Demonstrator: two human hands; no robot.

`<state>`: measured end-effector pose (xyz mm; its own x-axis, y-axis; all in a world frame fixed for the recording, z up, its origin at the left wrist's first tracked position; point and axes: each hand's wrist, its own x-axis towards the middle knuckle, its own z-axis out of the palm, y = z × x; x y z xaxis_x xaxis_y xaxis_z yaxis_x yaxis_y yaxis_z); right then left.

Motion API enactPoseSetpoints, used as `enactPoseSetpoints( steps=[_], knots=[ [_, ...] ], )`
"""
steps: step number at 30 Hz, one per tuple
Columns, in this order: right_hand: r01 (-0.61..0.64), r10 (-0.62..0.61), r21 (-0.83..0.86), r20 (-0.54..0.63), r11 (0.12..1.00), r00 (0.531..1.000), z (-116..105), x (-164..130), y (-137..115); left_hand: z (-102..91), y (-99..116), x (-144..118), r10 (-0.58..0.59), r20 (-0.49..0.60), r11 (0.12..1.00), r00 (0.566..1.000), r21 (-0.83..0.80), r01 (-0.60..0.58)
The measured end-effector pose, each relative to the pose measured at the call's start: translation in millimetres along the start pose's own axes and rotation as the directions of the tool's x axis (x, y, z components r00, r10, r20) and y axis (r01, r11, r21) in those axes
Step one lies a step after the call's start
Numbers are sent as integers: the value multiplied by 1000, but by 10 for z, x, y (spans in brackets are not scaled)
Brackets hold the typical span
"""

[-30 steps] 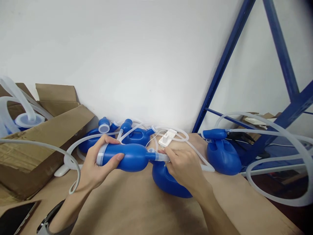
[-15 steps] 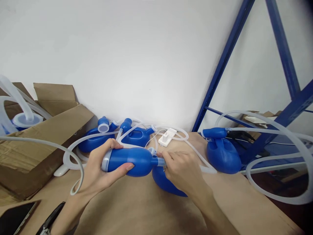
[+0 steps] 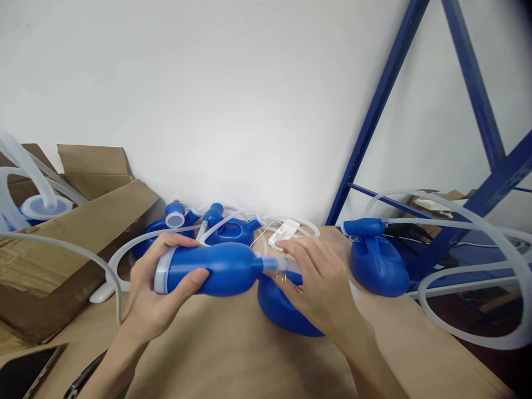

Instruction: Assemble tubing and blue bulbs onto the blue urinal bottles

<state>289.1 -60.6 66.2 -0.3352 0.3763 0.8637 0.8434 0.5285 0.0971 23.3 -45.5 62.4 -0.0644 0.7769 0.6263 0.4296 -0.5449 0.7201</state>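
Since half a second ago, both hands have lifted the blue bulb-shaped piece (image 3: 210,269) slightly and shifted it left, and the right hand's fingers have spread further along its neck. The left hand (image 3: 155,293) wraps the wide end of the piece, thumb across its near side and fingers over the top, holding it level above the brown tabletop (image 3: 233,360). The right hand (image 3: 320,288) closes its fingertips on the clear tube (image 3: 286,264) where it meets the narrow spout. Directly beneath that joint a blue jug (image 3: 276,305) rests on the table, partly hidden by the right hand. Further back, against the wall, two more blue jugs (image 3: 226,230) lie among loops of clear tubing, beside a small white plug adapter (image 3: 285,233). Another blue jug (image 3: 378,266) with a hose stands to the right. At left, an open cardboard box (image 3: 62,238) holds more tubing and a blue container with a clear cap. A dark phone (image 3: 25,374) lies at the near left corner.
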Motion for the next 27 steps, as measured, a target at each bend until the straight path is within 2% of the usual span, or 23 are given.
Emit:
enactPoseSetpoints(
  steps=[3, 4, 5, 6, 8, 9, 10, 11, 13, 15, 18, 22, 27],
  knots=[
    [52, -41, 134, -84, 990, 996, -88, -3, 56, -17, -4, 27, -48, -90, 998, 995, 45, 52],
    [15, -8, 221, -34, 975, 999, -117, -8, 70, -11, -10, 38, -64, -107, 997, 992, 36, 68],
    [-64, 43, 314, 72, 947, 996, -139, -13, 80, 0, -15, 49, -81, -119, 996, 990, 18, 83],
    [-182, 99, 389, 223, 903, 970, -149, -18, 85, 13, -18, 59, -99, -128, 995, 987, -1, 100],
    [-447, 179, 458, 516, 769, 838, -115, -31, 84, 41, -15, 72, -132, -137, 991, 982, -26, 130],
    [-556, 203, 476, 607, 682, 769, -68, -39, 79, 54, -7, 74, -142, -137, 990, 980, -31, 139],
    [-639, 226, 499, 657, 585, 719, -4, -50, 74, 65, 4, 73, -149, -136, 989, 979, -30, 146],
    [-692, 245, 535, 676, 485, 695, 71, -62, 68, 75, 16, 69, -155, -131, 988, 979, -27, 152],
    [-715, 249, 623, 672, 318, 697, 224, -87, 59, 89, 39, 56, -166, -112, 986, 980, -30, 163],
    [-679, 229, 694, 639, 241, 734, 346, -105, 50, 93, 47, 42, -171, -95, 985, 981, -38, 168],
    [-624, 200, 759, 593, 185, 780, 452, -123, 38, 89, 32, 27, -165, -80, 986, 983, -41, 162],
    [-623, 214, 776, 595, 97, 775, 548, -159, 15, 90, 6, 19, -141, -44, 990, 989, -14, 141],
    [-635, 226, 763, 602, 121, 766, 587, -205, -18, 105, 2, 17, -145, -28, 989, 989, -2, 145]
  ],
)
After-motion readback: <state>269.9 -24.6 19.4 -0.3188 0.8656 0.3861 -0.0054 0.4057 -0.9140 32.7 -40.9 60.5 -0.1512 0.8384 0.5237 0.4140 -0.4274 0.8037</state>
